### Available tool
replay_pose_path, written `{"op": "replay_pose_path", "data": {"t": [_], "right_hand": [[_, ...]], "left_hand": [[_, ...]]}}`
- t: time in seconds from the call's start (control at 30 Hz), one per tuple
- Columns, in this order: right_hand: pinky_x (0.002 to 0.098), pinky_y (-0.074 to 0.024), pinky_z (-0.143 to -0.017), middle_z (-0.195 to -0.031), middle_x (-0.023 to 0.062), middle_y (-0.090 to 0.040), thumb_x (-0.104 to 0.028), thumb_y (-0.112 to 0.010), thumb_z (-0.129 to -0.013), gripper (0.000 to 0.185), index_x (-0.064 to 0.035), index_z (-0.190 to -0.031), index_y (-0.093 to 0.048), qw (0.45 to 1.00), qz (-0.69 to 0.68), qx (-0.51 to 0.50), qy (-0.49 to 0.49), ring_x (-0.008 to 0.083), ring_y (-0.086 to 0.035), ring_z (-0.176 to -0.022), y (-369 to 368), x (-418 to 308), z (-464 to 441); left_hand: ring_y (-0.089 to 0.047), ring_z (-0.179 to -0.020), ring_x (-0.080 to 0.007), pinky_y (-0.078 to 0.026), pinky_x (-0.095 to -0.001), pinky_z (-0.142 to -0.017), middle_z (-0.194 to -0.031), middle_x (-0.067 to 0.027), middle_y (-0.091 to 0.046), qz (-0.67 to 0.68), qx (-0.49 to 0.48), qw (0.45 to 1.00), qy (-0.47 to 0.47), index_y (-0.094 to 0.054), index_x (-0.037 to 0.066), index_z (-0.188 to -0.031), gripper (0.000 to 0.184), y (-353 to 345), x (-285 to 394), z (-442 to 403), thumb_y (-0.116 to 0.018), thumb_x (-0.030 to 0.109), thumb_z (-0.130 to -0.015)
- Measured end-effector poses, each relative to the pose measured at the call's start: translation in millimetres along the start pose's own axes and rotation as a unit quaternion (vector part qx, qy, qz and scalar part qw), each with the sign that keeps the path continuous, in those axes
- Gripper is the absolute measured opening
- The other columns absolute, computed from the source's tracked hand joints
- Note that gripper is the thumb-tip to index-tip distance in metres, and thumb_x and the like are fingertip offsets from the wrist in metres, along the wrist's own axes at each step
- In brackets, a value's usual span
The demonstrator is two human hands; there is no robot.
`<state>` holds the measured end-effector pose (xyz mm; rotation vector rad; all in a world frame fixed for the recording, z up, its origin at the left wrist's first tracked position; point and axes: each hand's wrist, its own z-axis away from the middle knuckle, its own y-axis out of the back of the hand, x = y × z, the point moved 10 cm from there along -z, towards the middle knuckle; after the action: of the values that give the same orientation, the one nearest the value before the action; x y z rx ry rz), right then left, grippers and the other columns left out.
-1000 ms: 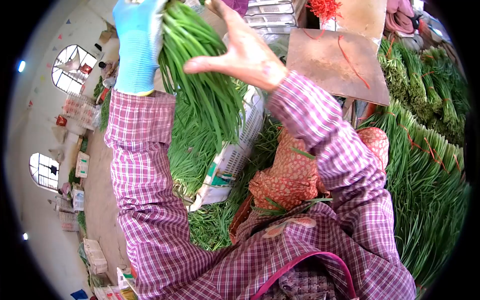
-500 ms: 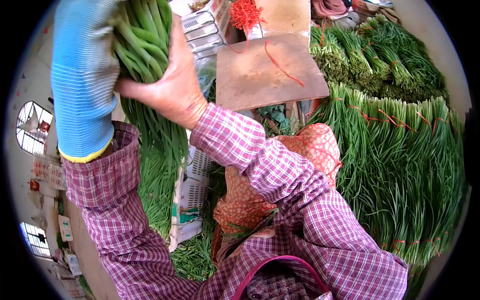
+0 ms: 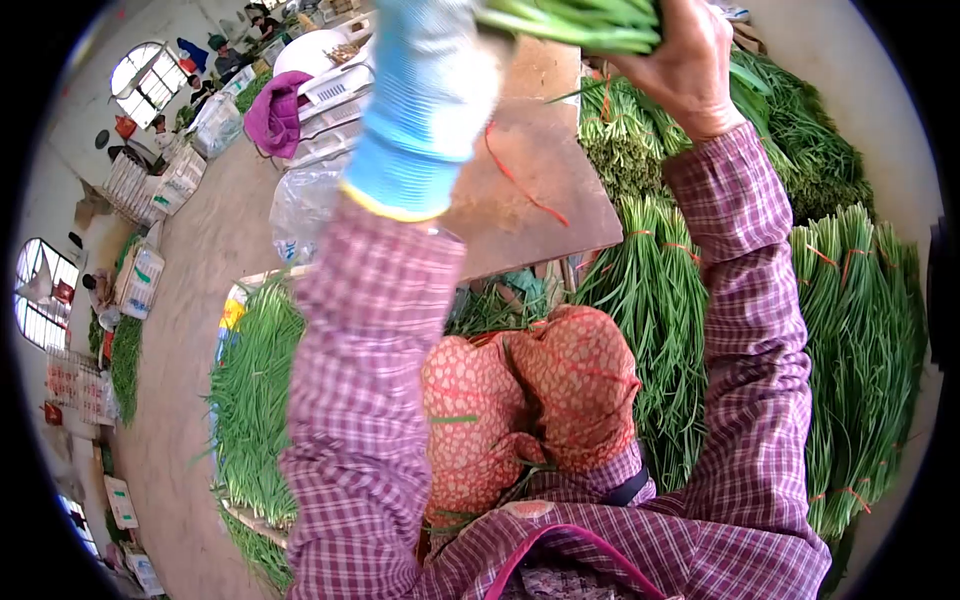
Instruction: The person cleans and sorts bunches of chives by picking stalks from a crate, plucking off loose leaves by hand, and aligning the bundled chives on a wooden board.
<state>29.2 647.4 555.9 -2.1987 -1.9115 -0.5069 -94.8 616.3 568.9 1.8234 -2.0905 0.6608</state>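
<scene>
A bunch of garlic chives [image 3: 585, 22] is held crosswise at the top edge of the view, above a brown board [image 3: 530, 200], and partly cut off by the frame. My right hand [image 3: 690, 70], bare, is closed around its right part. My left hand [image 3: 430, 110], in a blue knitted glove with a yellow cuff, is at the bunch's left end. The glove is blurred and its fingers are mostly out of view, but it appears closed on the stalks. A red tie [image 3: 520, 180] lies loose on the board.
Tied chive bunches [image 3: 860, 330] are stacked along the right side, with more [image 3: 800, 130] behind. Loose chives [image 3: 255, 390] fill a container at my left. Stacked white crates [image 3: 335, 110] and a purple garment [image 3: 277, 112] stand beyond the board. Several people work far off at upper left.
Both hands have carried the chive bunch rightward, from the upper left to over the board. The bunch has turned from upright to roughly level. The view has shifted, showing more room at left.
</scene>
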Motion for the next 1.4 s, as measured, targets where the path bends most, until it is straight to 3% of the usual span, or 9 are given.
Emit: {"op": "replay_pose_path", "data": {"t": [0.03, 0.07, 0.17, 0.37, 0.7, 0.8, 0.9, 1.2, 1.4], "right_hand": [[0.0330, -0.0541, -0.082, -0.110, 0.0172, -0.064, -0.010, -0.074, -0.074, 0.050, -0.0031, -0.121, -0.056, 0.999, 0.007, -0.040, -0.009, 0.0237, -0.066, -0.096, -8, 6, 8], [0.0332, -0.0554, -0.068, -0.093, 0.0089, -0.065, -0.030, -0.082, -0.066, 0.072, -0.0138, -0.127, -0.049, 0.982, 0.142, -0.121, -0.034, 0.0228, -0.066, -0.083, -26, 39, 52], [0.0339, -0.0556, -0.073, -0.097, 0.0074, -0.064, -0.026, -0.083, -0.064, 0.069, -0.0176, -0.127, -0.054, 0.957, 0.075, -0.248, -0.131, 0.0222, -0.066, -0.081, -75, 66, 117], [0.0361, -0.0540, -0.069, -0.104, 0.0091, -0.061, -0.013, -0.069, -0.073, 0.074, -0.0282, -0.139, -0.038, 0.878, -0.022, -0.419, -0.231, 0.0255, -0.065, -0.088, -187, 56, 254], [0.0427, -0.0515, -0.073, -0.103, 0.0141, -0.063, -0.018, -0.067, -0.075, 0.068, -0.0232, -0.136, -0.039, 0.840, -0.104, -0.443, -0.295, 0.0340, -0.064, -0.090, -245, 53, 291], [0.0432, -0.0513, -0.073, -0.103, 0.0141, -0.064, -0.019, -0.066, -0.075, 0.064, -0.0205, -0.134, -0.041, 0.843, -0.111, -0.436, -0.294, 0.0343, -0.064, -0.089, -253, 55, 297], [0.0438, -0.0515, -0.073, -0.102, 0.0138, -0.065, -0.023, -0.069, -0.072, 0.067, -0.0195, -0.133, -0.042, 0.827, -0.098, -0.476, -0.283, 0.0344, -0.064, -0.089, -261, 52, 299], [0.0454, -0.0512, -0.072, -0.092, 0.0160, -0.065, -0.023, -0.068, -0.073, 0.059, -0.0168, -0.128, -0.046, 0.818, -0.113, -0.505, -0.250, 0.0354, -0.065, -0.086, -281, 20, 283], [0.0454, -0.0507, -0.070, -0.087, 0.0163, -0.067, -0.018, -0.066, -0.074, 0.051, -0.0149, -0.121, -0.049, 0.801, -0.132, -0.536, -0.230, 0.0349, -0.065, -0.083, -307, -27, 242]], "left_hand": [[-0.057, -0.111, -0.0249, -0.048, -0.0380, -0.096, -0.114, -0.0135, -0.060, 0.056, 0.065, 0.993, 0.077, -0.055, 0.007, -0.117, 0.030, 25, -34, 9, -0.061, 0.011, -0.088], [-0.058, -0.111, -0.0238, -0.049, -0.0376, -0.096, -0.114, -0.0114, -0.060, 0.130, 0.069, 0.983, 0.114, -0.057, 0.006, -0.115, 0.027, 64, -82, 24, -0.057, 0.008, -0.088], [-0.064, -0.095, -0.0194, -0.056, -0.0321, -0.081, -0.101, -0.0083, -0.064, 0.062, 0.138, 0.982, 0.112, -0.056, 0.009, -0.111, 0.030, 102, -146, 61, -0.064, 0.005, -0.083], [-0.058, -0.111, -0.0250, -0.048, -0.0375, -0.095, -0.108, -0.0101, -0.062, 0.230, 0.253, 0.920, 0.191, -0.055, 0.011, -0.100, 0.020, 171, -218, 143, -0.053, -0.003, -0.087], [-0.055, -0.111, -0.0165, -0.045, -0.0296, -0.094, -0.123, -0.0095, -0.057, 0.073, 0.433, 0.829, 0.346, -0.048, 0.003, -0.130, 0.042, 271, -213, 266, -0.053, 0.025, -0.095], [-0.056, -0.113, -0.0244, -0.044, -0.0370, -0.096, -0.117, -0.0131, -0.061, -0.298, 0.131, 0.824, 0.464, -0.062, 0.005, -0.116, 0.035, 228, -221, 262, -0.066, 0.023, -0.086], [-0.045, -0.120, -0.0317, -0.039, -0.0423, -0.101, -0.129, -0.0094, -0.051, -0.611, -0.198, 0.735, 0.216, -0.054, 0.014, -0.125, 0.051, 140, -238, 225, -0.067, 0.022, -0.076], [-0.053, -0.091, -0.0255, -0.046, -0.0421, -0.079, -0.089, -0.0043, -0.052, -0.625, -0.258, 0.701, 0.229, -0.057, 0.013, -0.085, 0.012, 145, -252, 248, -0.063, 0.020, -0.078], [-0.054, -0.089, -0.0250, -0.047, -0.0398, -0.076, -0.089, -0.0047, -0.052, -0.635, -0.266, 0.686, 0.235, -0.057, 0.013, -0.086, 0.010, 153, -192, 281, -0.062, 0.017, -0.078]]}}
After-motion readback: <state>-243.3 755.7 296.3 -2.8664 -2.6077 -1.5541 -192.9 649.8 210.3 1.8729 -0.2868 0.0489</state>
